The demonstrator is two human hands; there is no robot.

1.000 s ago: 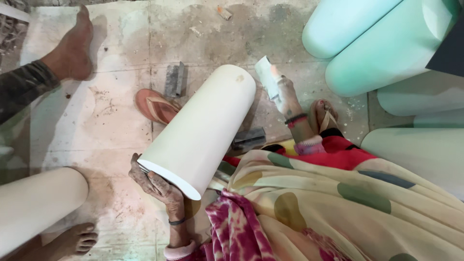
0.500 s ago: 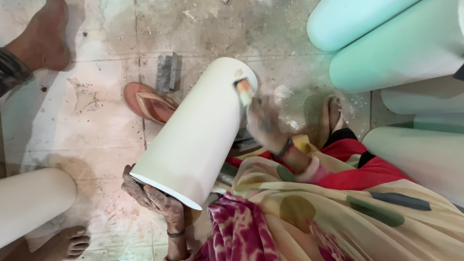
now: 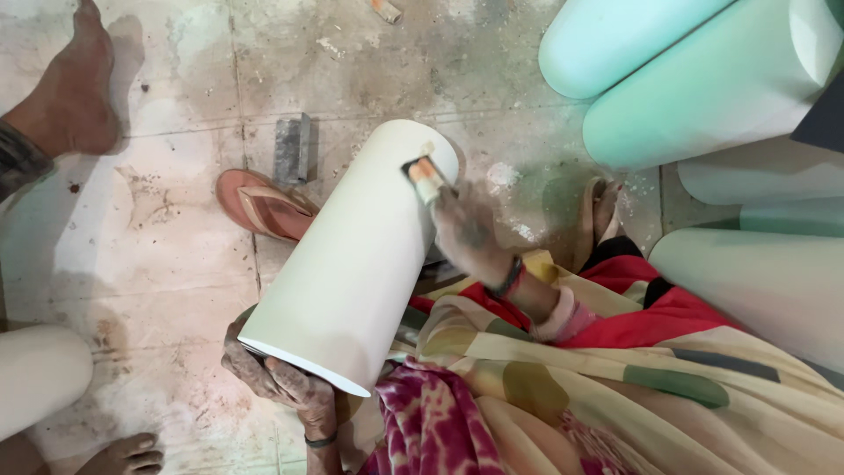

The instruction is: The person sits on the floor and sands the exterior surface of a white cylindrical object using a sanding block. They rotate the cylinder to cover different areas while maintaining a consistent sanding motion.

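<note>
**White cylinder held at both ends, folded abrasive sheet pressed to its far rim**

A large white cylinder [image 3: 356,264] lies tilted across the person's lap, its near open end low and toward the left, its far end raised toward the dusty tiled floor [image 3: 176,246]. Everything else is placed relative to this cylinder.

The left hand [image 3: 272,378] sits under the cylinder's near rim, fingers curled up around the edge and closed on it, so the rim rests in the palm. The right hand [image 3: 470,233] lies against the cylinder's far end on its right side. Its fingers are pinched together on a small folded piece of sandpaper [image 3: 425,179], tan with a dark edge, which is pressed flat on the cylinder's surface just below the far rim. The hand is slightly blurred.

Left of the cylinder, touching or just beside its flank, an orange-brown sandal [image 3: 264,207] lies on the floor. Beyond the sandal, near the cylinder's far end, is a small grey block [image 3: 293,148]. Farther left, well apart from the cylinder, another person's bare foot [image 3: 75,97] stands on the floor. A second pale cylinder [image 3: 40,374] shows at the left edge, with toes [image 3: 132,456] just below it.

To the right of the white cylinder, several mint-green cylinders [image 3: 694,97] are stacked, with pale ones below them. The person's patterned cloth [image 3: 615,387] fills the lower right beneath the cylinder's near end.
</note>
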